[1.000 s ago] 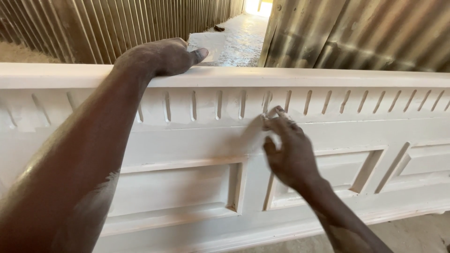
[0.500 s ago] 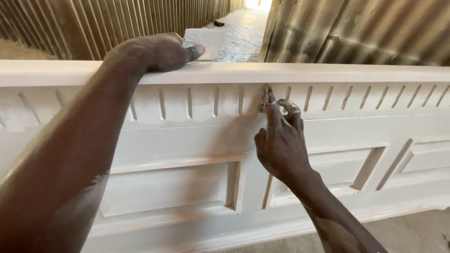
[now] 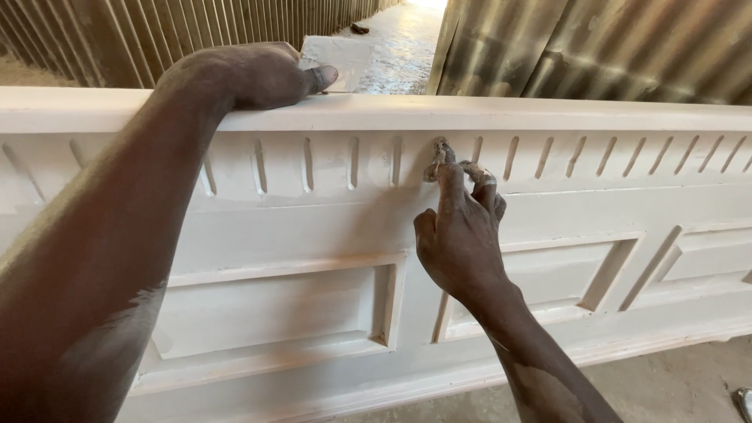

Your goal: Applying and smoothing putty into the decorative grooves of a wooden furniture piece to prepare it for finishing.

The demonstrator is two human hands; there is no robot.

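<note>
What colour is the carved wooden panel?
White, with pale primer-like patches on the panel; head view shows it.

A long white-painted wooden panel (image 3: 329, 227) stands on its edge, running across the whole view with its flat top rail uppermost. Below the rail a row of short, narrow carved flutes (image 3: 308, 164) cuts into the face, upright at the middle and slanted toward the right end. Lower down sit recessed rectangular fields framed by raised moulding. The paint is matt and uneven, with faint pinkish streaks on the edges. A small grey, dusty wad of abrasive (image 3: 437, 159) is pressed against one flute near the middle.
</note>
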